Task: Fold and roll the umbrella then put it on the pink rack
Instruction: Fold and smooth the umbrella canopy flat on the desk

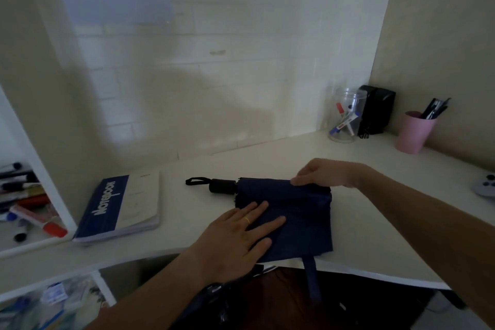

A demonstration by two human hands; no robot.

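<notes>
A navy folding umbrella [302, 215] lies flat on the white desk [375, 222], its black handle [222, 186] and wrist loop pointing left. Its closing strap [312, 276] hangs over the desk's front edge. My left hand [238, 238] presses flat on the fabric's near left part, fingers spread. My right hand [321, 173] pinches the fabric's far edge between thumb and fingers. No pink rack is in view.
A blue notebook [120, 209] lies left of the umbrella. At the back right stand a clear jar of markers [345, 118], a black box [377, 108] and a pink cup of pens [415, 131]. A shelf with markers [26, 209] is at the left.
</notes>
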